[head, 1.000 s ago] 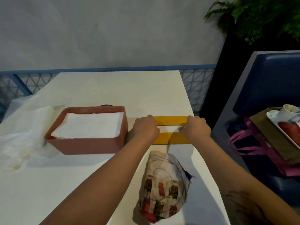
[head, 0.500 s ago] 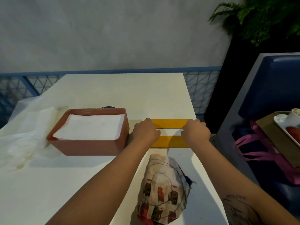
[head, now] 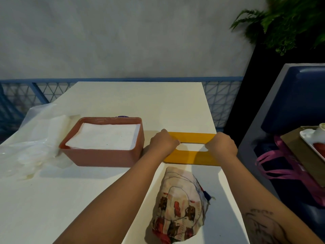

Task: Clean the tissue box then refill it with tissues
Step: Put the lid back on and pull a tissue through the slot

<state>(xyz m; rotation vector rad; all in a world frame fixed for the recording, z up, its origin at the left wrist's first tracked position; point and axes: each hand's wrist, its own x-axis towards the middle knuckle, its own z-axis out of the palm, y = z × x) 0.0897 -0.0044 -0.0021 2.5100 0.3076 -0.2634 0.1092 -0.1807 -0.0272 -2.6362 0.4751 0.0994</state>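
Note:
A terracotta tissue box (head: 103, 155) stands open at mid-table, filled with a flat stack of white tissues (head: 105, 136). To its right lies the yellow lid (head: 191, 155) with a long slot in its middle. My left hand (head: 163, 143) grips the lid's left end and my right hand (head: 222, 144) grips its right end, fingers curled into the slot. A crumpled patterned cloth (head: 179, 206) lies on the table just in front of the lid.
Clear plastic wrapping (head: 29, 148) lies crumpled left of the box. The white table (head: 137, 101) ends at its right edge near my right arm. Beyond it a blue seat (head: 290, 106) holds a pink-handled bag (head: 284, 171) and a tray. A blue railing runs behind.
The view has shifted slightly; both hands stay clamped on the yellow lid in the same place beside the box.

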